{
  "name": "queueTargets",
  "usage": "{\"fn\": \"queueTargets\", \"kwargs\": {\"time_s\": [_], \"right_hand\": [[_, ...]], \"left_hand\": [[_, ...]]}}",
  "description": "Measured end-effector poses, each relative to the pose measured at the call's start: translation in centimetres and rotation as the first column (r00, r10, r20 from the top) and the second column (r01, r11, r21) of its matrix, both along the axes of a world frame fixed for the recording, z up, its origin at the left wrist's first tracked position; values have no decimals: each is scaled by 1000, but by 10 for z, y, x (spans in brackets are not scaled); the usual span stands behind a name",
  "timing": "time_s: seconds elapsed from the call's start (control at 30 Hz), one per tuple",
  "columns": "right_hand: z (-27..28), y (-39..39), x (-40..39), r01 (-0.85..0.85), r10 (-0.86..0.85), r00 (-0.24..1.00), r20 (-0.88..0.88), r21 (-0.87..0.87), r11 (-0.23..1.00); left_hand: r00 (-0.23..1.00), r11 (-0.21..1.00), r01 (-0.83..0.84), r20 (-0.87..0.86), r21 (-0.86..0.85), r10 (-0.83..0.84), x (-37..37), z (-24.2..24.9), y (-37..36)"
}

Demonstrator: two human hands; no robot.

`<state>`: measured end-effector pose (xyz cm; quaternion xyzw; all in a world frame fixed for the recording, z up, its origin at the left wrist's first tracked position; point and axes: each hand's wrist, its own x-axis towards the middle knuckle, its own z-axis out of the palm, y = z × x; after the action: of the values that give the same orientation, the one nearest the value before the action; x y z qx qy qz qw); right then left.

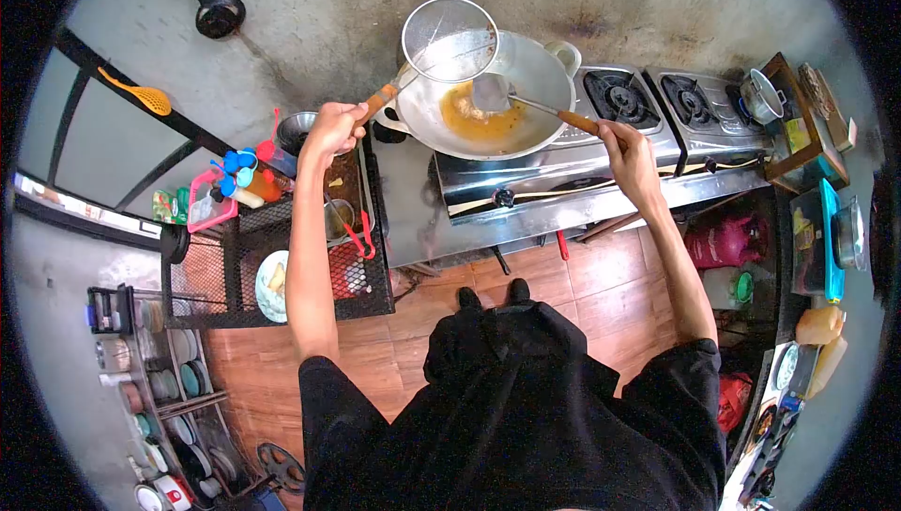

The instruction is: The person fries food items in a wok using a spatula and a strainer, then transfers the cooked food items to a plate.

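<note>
My left hand [336, 130] is closed around the wooden handle of a round mesh strainer [450, 37], which is raised over the left rim of a large wok [549, 89]. In my right hand [629, 159] is the wooden handle of a metal spatula [535, 104]. Its head reaches into the wok, at the edge of a shallow pool of yellow-brown oil [488, 128]. A pale lump of food [466, 109] lies in the oil beside the spatula head. The wok stands on the left part of the stove, and the strainer hides part of its far-left inner wall.
Two burners [619, 96] show right of the wok, with a small pot [761, 96] farther right. A black mesh rack [225, 272] at left carries squeeze bottles [253, 183], red-handled tongs [357, 234] and a plate [271, 290]. A small frying pan [220, 16] hangs on the wall.
</note>
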<state>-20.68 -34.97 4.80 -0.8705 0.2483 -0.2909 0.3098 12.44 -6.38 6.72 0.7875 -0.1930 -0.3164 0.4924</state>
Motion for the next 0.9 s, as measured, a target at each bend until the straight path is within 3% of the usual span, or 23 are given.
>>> {"fn": "queueTargets", "kwargs": {"time_s": [0.1,0.43,0.63,0.9], "right_hand": [[1,5,3,10,-8,1000,19,-131,991],[-9,5,21,90,-80,996,45,-286,954],[-1,21,13,97,-75,991,107,-217,971],[-1,28,13,38,-44,999,-20,-217,976]], "left_hand": [[999,1000,6,-37,-15,-6,8,-4,0],[998,997,67,-18,-31,-67,22,-14,-4],[995,994,97,-18,-40,-98,24,-18,-1],[995,995,94,-16,-29,-94,22,-22,4]]}}
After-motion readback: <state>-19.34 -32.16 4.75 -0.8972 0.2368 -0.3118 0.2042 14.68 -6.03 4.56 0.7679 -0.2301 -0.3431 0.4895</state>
